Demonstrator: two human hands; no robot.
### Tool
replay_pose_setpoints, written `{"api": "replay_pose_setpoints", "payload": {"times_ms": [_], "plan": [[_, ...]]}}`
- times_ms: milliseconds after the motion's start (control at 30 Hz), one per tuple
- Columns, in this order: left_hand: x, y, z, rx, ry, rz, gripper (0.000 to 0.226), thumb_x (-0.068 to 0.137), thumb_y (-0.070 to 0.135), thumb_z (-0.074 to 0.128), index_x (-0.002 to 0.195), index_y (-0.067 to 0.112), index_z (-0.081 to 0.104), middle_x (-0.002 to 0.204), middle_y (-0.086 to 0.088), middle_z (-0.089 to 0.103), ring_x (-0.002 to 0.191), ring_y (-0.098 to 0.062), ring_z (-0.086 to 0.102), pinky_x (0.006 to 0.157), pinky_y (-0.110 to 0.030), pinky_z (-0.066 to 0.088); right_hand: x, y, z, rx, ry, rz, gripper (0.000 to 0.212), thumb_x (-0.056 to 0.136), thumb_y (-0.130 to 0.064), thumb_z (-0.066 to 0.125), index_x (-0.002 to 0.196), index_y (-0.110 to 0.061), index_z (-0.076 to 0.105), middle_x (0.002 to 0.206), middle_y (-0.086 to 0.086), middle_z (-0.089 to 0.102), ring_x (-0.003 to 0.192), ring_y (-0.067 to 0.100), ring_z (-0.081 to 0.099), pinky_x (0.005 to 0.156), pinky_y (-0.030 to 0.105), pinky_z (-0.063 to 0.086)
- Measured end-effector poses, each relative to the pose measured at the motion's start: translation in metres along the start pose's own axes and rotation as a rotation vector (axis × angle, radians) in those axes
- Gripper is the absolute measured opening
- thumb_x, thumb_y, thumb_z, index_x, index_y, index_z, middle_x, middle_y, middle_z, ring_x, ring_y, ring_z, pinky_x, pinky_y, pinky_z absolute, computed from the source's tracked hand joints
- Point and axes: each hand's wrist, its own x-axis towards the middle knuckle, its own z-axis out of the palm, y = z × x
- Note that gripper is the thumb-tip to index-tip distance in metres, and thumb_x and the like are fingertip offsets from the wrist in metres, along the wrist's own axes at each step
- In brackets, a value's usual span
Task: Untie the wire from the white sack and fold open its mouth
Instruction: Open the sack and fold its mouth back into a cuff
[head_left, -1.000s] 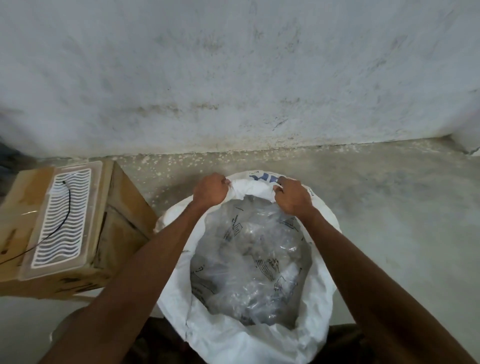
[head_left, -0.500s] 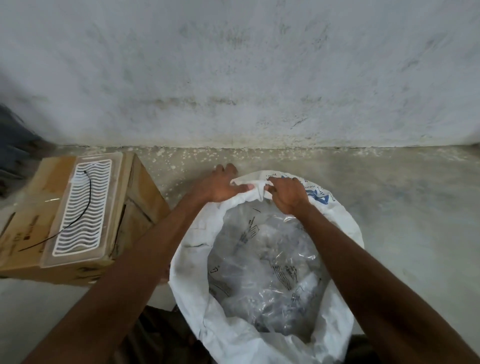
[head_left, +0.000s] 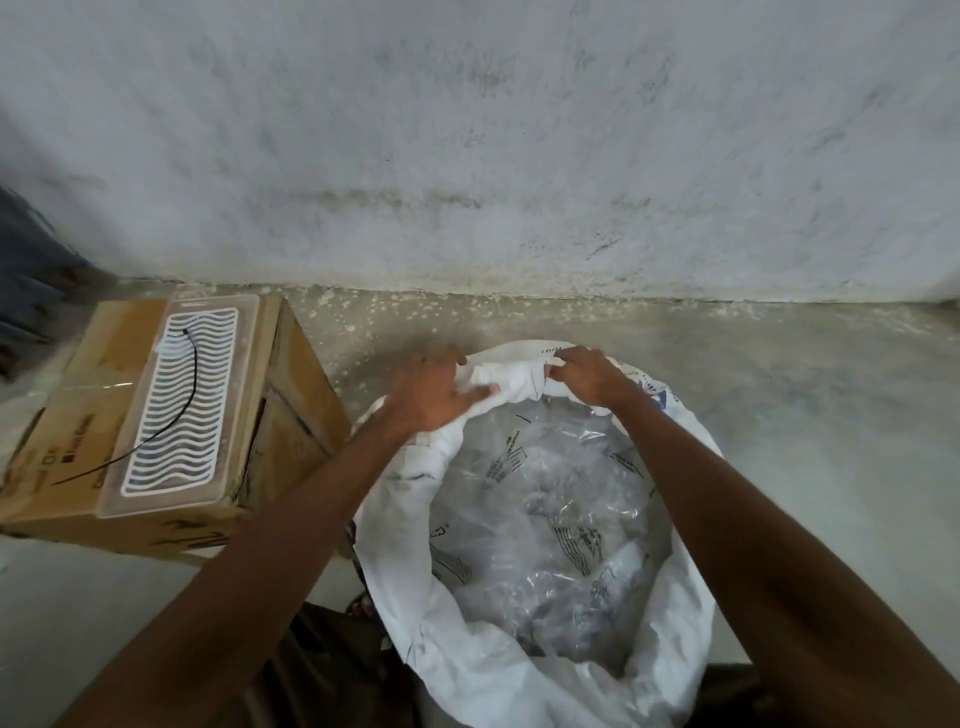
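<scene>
The white sack (head_left: 410, 597) stands on the floor with its mouth wide, showing clear printed plastic bags (head_left: 550, 514) inside. Its far rim (head_left: 511, 382) is rolled into a thick bunch. My left hand (head_left: 434, 392) holds the left end of that roll, thumb over the cloth and fingers behind it. At the right end, my right hand (head_left: 587, 376) grips the rolled rim with curled fingers. A black wire (head_left: 171, 421) lies on the tray on the cardboard box to the left.
A cardboard box (head_left: 291, 415) stands left of the sack, with a clear plastic tray (head_left: 182, 405) with a white wavy pattern on top. A grey plastered wall (head_left: 467, 156) runs behind. Bare concrete floor (head_left: 805, 395) lies to the right.
The view has shifted and the sack sits further right in view. Both hands rolled the far rim down further; the bunch between them is thicker.
</scene>
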Motion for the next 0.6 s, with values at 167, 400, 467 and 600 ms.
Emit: {"api": "replay_pose_setpoints", "payload": {"times_ms": [167, 400, 467, 600], "plan": [[-0.015, 0.012, 0.019, 0.639, 0.134, 0.09, 0.081, 0.082, 0.07, 0.059, 0.135, 0.011, 0.046, 0.122, -0.014, 0.057, 0.105, -0.032, 0.058, 0.083, -0.042, 0.047, -0.029, 0.016, 0.021, -0.41, 0.319, -0.23, 0.07, 0.08, -0.05, 0.066, 0.139, -0.023, 0.039, 0.128, 0.006, 0.052, 0.112, 0.032, 0.052, 0.09, 0.05, 0.043], [0.004, 0.006, -0.014, 0.71, 0.198, 0.117, 0.039, 0.093, 0.029, 0.059, 0.128, 0.011, 0.056, 0.119, -0.016, 0.062, 0.104, -0.036, 0.061, 0.08, -0.045, 0.051, -0.055, 0.064, 0.003, -0.639, 0.39, -0.322, 0.066, 0.091, -0.004, 0.048, 0.147, -0.034, 0.031, 0.136, 0.013, 0.051, 0.098, 0.036, 0.056, 0.071, 0.047, 0.055], [0.011, 0.01, -0.024, 0.704, 0.15, 0.092, 0.043, 0.097, 0.03, 0.052, 0.135, 0.011, 0.05, 0.128, -0.016, 0.058, 0.114, -0.038, 0.056, 0.088, -0.048, 0.047, -0.049, 0.058, -0.008, -0.654, 0.389, -0.296, 0.064, 0.092, -0.008, 0.041, 0.15, -0.035, 0.032, 0.137, 0.014, 0.049, 0.099, 0.035, 0.054, 0.072, 0.047, 0.053], [0.008, 0.015, -0.021, 0.654, 0.114, 0.062, 0.066, 0.088, 0.035, 0.066, 0.143, 0.011, 0.038, 0.116, -0.02, 0.063, 0.102, -0.038, 0.06, 0.083, -0.048, 0.049, -0.062, 0.057, 0.006, -0.772, 0.406, -0.237, 0.066, 0.09, -0.023, 0.061, 0.149, -0.036, 0.033, 0.147, 0.012, 0.041, 0.117, 0.037, 0.046, 0.091, 0.055, 0.041]]}}
